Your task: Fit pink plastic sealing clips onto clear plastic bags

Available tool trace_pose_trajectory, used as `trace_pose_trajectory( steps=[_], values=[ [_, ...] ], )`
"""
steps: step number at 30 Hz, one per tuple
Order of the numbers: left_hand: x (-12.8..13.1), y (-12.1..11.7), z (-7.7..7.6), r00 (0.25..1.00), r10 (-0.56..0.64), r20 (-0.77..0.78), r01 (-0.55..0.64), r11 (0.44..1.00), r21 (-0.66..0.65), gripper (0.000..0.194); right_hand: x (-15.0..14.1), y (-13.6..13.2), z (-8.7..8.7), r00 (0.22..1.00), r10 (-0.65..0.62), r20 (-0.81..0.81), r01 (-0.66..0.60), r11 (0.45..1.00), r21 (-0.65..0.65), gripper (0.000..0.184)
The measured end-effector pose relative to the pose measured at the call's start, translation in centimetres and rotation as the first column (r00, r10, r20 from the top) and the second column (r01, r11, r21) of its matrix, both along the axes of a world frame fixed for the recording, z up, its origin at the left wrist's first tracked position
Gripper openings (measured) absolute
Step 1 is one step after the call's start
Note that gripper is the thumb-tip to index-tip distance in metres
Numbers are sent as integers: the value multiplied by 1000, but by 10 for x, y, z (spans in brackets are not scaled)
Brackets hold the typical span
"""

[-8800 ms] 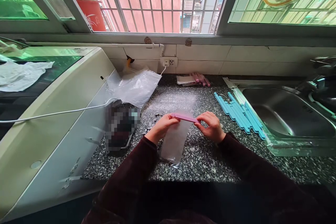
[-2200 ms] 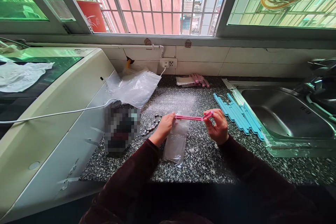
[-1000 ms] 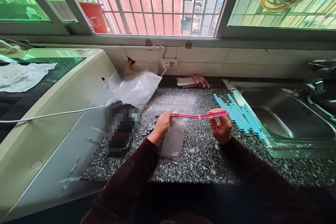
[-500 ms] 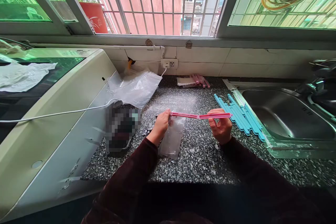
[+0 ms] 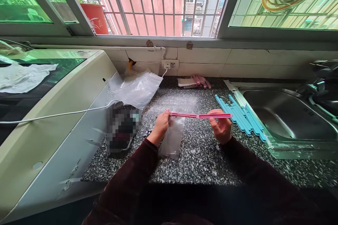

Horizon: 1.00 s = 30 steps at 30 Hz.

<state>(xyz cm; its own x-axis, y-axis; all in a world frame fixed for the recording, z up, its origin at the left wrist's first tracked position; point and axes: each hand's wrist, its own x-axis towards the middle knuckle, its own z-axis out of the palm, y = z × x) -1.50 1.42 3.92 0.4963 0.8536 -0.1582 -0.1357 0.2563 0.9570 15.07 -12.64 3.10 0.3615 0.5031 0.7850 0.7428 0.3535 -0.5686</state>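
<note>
A long pink bag clip (image 5: 197, 116), opened out at a joint near its middle, stretches level between my two hands above the counter. My left hand (image 5: 161, 123) is closed on its left end, fingertips pinching it. My right hand (image 5: 221, 127) grips the right half, thumb below and fingers behind the strip. Under the clip and beside my left hand is a clear plastic bag (image 5: 173, 140); whether my left fingers also touch it, I cannot tell. Several blue strips (image 5: 241, 116) of similar shape lie in a loose pile right of my right hand.
More pink strips (image 5: 202, 81) and clear bags (image 5: 186, 83) lie by the back wall. A large plastic bag (image 5: 139, 86) and a blurred dark object (image 5: 123, 130) are on the left, with a white cable (image 5: 66, 113) crossing there. The steel sink (image 5: 285, 112) is at right.
Both hands and the pink bag clip have shifted very slightly left. The grip looks the same.
</note>
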Motion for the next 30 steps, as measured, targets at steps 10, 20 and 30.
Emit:
trace_pose_trajectory(
  steps=[10, 20, 30],
  values=[
    [-2, 2, -4, 1000, -26, -14, 27, 997, 68, 43, -1, 0, 1, 999, -20, 36, 20, 1000, -6, 8],
    [-1, 4, -8, 996, -37, -82, 48, 991, 125, 39, 2, 2, -1, 988, 0, 153, -2, 1000, 12, 12],
    [-1, -1, -5, 991, -100, -87, 114, 976, 183, 43, 2, 7, -7, 985, 74, 156, -49, 986, -158, 27]
  ],
)
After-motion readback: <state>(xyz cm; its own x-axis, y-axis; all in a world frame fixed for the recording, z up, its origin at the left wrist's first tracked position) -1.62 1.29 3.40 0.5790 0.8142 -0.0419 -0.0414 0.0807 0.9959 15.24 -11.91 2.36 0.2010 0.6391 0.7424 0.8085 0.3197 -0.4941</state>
